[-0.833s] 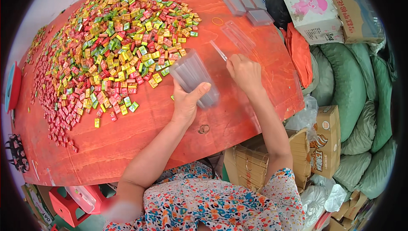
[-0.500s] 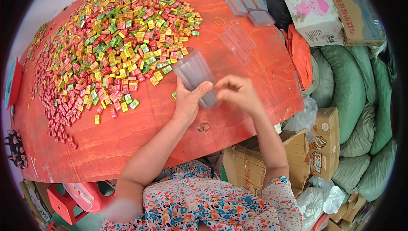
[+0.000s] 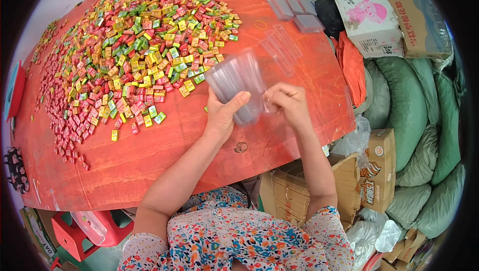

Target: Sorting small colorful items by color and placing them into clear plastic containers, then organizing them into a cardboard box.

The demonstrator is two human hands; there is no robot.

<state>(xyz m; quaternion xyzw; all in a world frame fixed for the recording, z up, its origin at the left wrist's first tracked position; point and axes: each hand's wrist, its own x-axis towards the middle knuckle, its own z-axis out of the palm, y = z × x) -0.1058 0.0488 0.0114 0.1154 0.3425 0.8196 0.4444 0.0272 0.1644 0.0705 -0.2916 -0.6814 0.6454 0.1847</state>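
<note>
A stack of clear plastic sleeves is gripped in my left hand, thumb laid across the front, above the red table. Beside it, my right hand pinches the edge of one clear sleeve that stands apart from the stack on its right side; motion blurs it a little. To the left of my hands spreads a big heap of small wrapped packets in red, yellow, green and orange. Beyond my right hand, a few flat clear sleeves lie on the tabletop.
On the red table, clear boxes lie at the far right near a yellow rubber band. Cardboard boxes and full green sacks crowd the right side. A red stool stands at the lower left.
My right hand has closed on a clear sleeve and drawn it out to the right of the stack. The left hand keeps its hold on the stack, nearly still.
</note>
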